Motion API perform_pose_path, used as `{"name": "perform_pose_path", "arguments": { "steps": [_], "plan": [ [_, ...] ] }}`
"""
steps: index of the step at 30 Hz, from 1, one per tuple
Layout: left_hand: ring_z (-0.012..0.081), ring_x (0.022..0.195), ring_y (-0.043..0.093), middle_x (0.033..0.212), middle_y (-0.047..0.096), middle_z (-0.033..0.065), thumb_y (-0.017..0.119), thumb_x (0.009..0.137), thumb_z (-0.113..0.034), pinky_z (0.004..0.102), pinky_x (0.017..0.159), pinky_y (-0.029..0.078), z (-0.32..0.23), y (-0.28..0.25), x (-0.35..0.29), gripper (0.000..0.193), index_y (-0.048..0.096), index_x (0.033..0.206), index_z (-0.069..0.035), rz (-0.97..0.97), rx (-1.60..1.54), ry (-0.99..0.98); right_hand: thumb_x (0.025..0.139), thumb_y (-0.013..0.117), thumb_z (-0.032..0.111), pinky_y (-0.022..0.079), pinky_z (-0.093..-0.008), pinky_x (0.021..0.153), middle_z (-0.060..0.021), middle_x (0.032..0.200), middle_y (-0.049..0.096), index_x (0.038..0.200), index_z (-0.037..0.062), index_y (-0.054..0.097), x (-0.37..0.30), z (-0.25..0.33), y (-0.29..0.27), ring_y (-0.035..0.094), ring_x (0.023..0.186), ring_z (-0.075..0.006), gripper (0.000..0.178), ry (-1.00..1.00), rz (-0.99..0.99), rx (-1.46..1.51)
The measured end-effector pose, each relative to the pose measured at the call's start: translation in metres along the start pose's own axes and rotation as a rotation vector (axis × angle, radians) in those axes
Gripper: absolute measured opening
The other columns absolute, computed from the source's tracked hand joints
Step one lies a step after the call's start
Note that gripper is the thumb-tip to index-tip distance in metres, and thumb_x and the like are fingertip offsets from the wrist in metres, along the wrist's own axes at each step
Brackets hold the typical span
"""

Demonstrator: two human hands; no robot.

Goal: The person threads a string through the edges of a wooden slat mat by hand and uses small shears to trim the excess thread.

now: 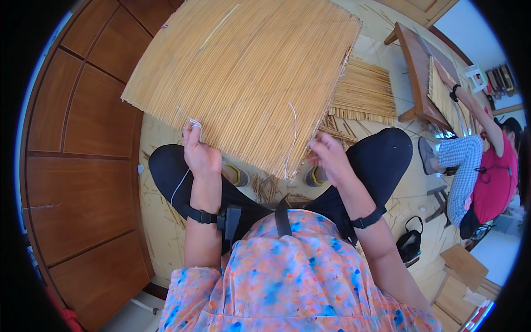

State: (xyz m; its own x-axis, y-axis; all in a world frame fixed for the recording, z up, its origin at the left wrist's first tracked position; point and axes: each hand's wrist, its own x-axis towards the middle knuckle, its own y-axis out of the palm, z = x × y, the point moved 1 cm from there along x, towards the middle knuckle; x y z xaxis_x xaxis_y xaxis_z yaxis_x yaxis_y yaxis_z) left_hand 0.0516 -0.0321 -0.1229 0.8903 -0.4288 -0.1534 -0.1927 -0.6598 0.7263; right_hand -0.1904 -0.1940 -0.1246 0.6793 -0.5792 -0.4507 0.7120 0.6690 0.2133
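Observation:
A large mat of straw-coloured reeds [238, 83] slopes up in front of me, its near edge above my knees. My left hand [202, 155] is at its near left edge, fingers curled, with a white string [194, 122] looped round the fingertips. The string's tail hangs down past my left wrist. Against the near right corner of the mat is my right hand [331, 157], fingers bent together; what they pinch, if anything, is too small to see. A second white cord [295, 127] lies loose on the mat near that corner.
Another reed mat [362, 91] and loose reed scraps [265, 188] lie on the tiled floor. Brown wooden cabinets [91, 199] stand at left. At right, a person in pink [492, 177] reaches over a low wooden table [415, 61]. A black bag [409, 242] sits nearby.

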Motion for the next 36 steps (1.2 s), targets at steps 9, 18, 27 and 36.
{"name": "perform_pose_path", "arguments": {
  "steps": [9,18,27,36],
  "plan": [
    [0.0182,0.098,0.052,0.101,0.055,0.0051,0.046,0.087,-0.005,0.0352,0.090,0.042,0.000,0.011,-0.004,0.015,0.051,0.100,-0.005,-0.062,-0.007,0.020,0.084,0.062,0.016,0.047,-0.0211,0.061,-0.0015,0.077,0.059,0.091,0.0036,0.057,-0.042,-0.022,0.026,0.055,0.066,-0.0073,0.015,0.233,0.312,0.013],
    [0.0233,0.103,0.053,0.106,0.054,0.0071,0.045,0.089,-0.008,0.0422,0.091,0.044,0.001,0.004,0.000,0.016,0.048,0.104,-0.006,-0.011,-0.031,0.016,0.080,0.066,0.021,0.045,-0.0217,0.058,-0.0032,0.073,0.060,0.083,0.0011,0.058,-0.043,-0.033,0.036,0.056,0.063,-0.0095,0.022,0.347,0.254,-0.070],
    [0.0201,0.098,0.054,0.103,0.056,0.0076,0.044,0.087,-0.004,0.0359,0.090,0.043,-0.001,0.011,-0.004,0.017,0.051,0.102,-0.003,-0.054,-0.036,0.016,0.080,0.066,0.022,0.045,-0.0217,0.059,-0.0032,0.071,0.060,0.084,0.0018,0.059,-0.037,-0.037,0.025,0.056,0.063,-0.0097,0.022,0.203,0.298,-0.012],
    [0.0220,0.102,0.053,0.105,0.054,0.0064,0.045,0.090,-0.008,0.0411,0.091,0.044,0.000,0.011,-0.003,0.014,0.050,0.103,-0.006,-0.006,-0.025,0.007,0.083,0.064,0.017,0.044,-0.0208,0.055,-0.0019,0.072,0.058,0.079,0.0018,0.058,-0.034,-0.044,0.024,0.052,0.059,-0.0087,0.017,0.218,0.284,-0.182]
  ]
}}
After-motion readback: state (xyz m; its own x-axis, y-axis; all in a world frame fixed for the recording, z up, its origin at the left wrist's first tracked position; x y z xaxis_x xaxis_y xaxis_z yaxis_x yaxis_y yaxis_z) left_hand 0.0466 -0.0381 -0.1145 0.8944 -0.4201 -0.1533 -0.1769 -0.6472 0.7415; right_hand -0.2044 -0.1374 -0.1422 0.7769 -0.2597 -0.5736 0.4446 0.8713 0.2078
